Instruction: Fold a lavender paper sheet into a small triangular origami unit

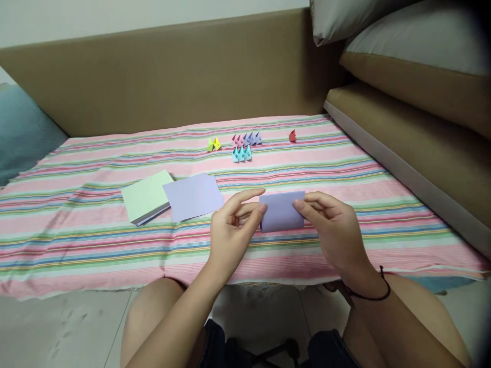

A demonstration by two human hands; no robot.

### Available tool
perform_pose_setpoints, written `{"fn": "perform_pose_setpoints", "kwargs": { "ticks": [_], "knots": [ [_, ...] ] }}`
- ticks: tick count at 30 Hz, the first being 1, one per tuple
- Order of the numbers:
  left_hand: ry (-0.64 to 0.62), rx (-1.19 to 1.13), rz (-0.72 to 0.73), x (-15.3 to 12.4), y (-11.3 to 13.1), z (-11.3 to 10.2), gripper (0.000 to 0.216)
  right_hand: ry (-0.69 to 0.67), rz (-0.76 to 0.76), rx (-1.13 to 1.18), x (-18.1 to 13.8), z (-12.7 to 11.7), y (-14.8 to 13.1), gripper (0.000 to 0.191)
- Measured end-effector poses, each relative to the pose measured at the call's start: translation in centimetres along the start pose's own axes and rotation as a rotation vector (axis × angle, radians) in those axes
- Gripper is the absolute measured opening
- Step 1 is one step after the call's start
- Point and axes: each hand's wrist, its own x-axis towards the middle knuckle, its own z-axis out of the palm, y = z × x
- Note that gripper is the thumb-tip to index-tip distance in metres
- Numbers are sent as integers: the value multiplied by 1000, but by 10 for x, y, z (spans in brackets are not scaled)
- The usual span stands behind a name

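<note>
A purple sheet of paper (pixel 283 211), folded over into a small rectangle, is held up above the front part of the striped cloth. My left hand (pixel 236 225) pinches its left edge, thumb in front, with the index finger reaching along the top corner. At the opposite edge, my right hand (pixel 333 225) grips the paper between thumb and fingers; a dark cord circles that wrist. Left of my hands lies a flat lavender sheet (pixel 194 197), its left side near a stack of pale green paper (pixel 148 197).
Small folded paper pieces stand farther back: yellow ones (pixel 214 144), a pink and purple row (pixel 246 139), a turquoise row (pixel 241 154) and a red one (pixel 293 136). The striped cloth (pixel 95 245) covers the surface. Brown cushions (pixel 406 138) are stacked at right.
</note>
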Motion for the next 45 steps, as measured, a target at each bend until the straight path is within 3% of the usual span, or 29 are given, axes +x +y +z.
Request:
{"fn": "perform_pose_setpoints", "kwargs": {
  "ticks": [10, 20, 26, 45],
  "knots": [
    [-12, 27, -32, 1, 0, -1, 17, 0, 12, -95, -1, -3, 0, 10],
    [-31, 299, 70, 0, -1, -2, 13, -163, 48, -107, -6, 2, -9, 5],
    [34, 277, 29, -2, 2, 1, 15, -158, 56, -101, -8, 4, -15, 7],
    [60, 351, 62, -5, 3, -1, 17, -148, 56, -63, -11, 4, -18, 3]
  ]
}}
